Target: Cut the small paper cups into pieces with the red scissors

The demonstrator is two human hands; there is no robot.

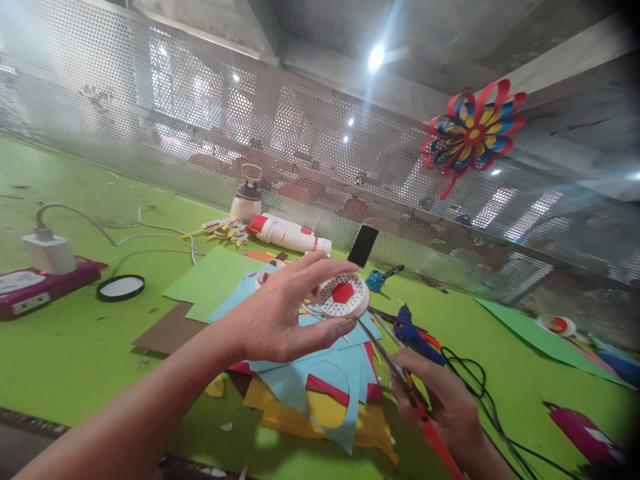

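My left hand [285, 310] is raised over a pile of coloured paper and grips a small paper cup [343, 295] by its rim, its white dotted bottom with a red centre facing me. My right hand [440, 400] is closed on orange-handled scissors [400, 373]. The scissor blades point up toward the cup's lower edge, close to it. Beneath both hands lies a heap of blue, yellow and red paper pieces [320, 387].
A green table [75, 347] runs to a perforated metal screen [300, 133] bearing a paper flower [473, 133]. A blue glue gun [413, 330] with a black cord lies right. A stack of cups [287, 233], power strip [40, 283], black ring [121, 287] and green sheet [213, 280] lie behind.
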